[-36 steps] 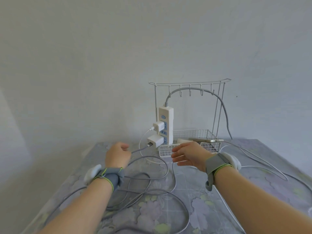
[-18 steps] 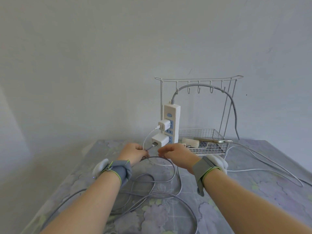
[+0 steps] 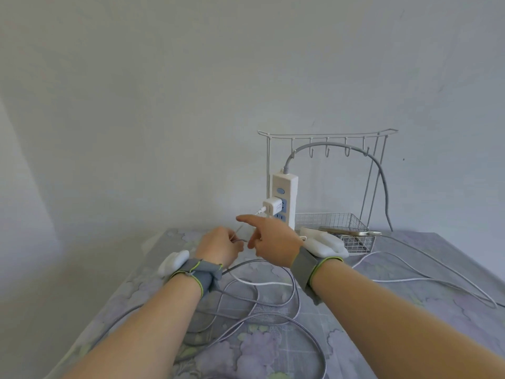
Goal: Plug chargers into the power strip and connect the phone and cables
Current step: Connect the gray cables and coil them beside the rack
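One charger sits in the power strip; the phone lies on the basket to its right. Your left grip pinches a grey cable before the strip; I cannot tell what your right grip holds.

R hand covers the bottom of the power strip; we can't tell what sits in its lower sockets. The white lead from the charger drops behind the same hand and is lost there. L hand curls round the grey cable; tip buried in fingers, connector type n/k. Whether R hand pinches that tip too: can't tell. Phone lies edge-on in the basket, port too small to see. Both forearms cut by bottom edge; grey cable runs off it too.
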`<control>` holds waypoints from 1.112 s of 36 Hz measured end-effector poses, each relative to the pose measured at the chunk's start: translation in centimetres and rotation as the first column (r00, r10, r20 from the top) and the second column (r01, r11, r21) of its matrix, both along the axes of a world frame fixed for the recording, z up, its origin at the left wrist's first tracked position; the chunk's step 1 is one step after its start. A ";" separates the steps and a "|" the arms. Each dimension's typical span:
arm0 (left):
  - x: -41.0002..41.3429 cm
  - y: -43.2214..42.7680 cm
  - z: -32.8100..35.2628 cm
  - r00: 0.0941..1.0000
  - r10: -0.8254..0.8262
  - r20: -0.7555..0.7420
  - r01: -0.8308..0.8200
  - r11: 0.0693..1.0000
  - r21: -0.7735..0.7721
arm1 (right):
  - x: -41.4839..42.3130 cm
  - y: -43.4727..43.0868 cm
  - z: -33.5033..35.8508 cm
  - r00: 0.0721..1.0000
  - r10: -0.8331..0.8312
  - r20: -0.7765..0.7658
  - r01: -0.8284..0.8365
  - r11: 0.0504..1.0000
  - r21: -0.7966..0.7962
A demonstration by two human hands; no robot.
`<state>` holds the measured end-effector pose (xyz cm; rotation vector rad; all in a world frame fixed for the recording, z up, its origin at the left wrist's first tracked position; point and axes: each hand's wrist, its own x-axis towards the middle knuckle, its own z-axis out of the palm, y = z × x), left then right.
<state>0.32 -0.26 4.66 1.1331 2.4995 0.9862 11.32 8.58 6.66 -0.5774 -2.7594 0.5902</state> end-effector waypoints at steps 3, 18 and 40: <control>-0.1 -0.3 0.6 0.991 -0.022 0.130 0.022 1.000 0.004 | -0.4 -0.2 0.3 0.997 0.007 0.073 -0.009 1.000 0.019; -0.9 -2.6 2.2 0.876 -0.137 0.463 0.182 0.982 -0.054 | -2.0 0.0 1.4 0.982 -0.147 0.121 0.104 0.947 0.305; -0.7 -2.6 6.1 0.589 -0.304 0.748 -0.176 0.856 0.487 | 0.4 -0.5 3.1 0.868 -0.232 -0.440 0.049 0.921 -0.387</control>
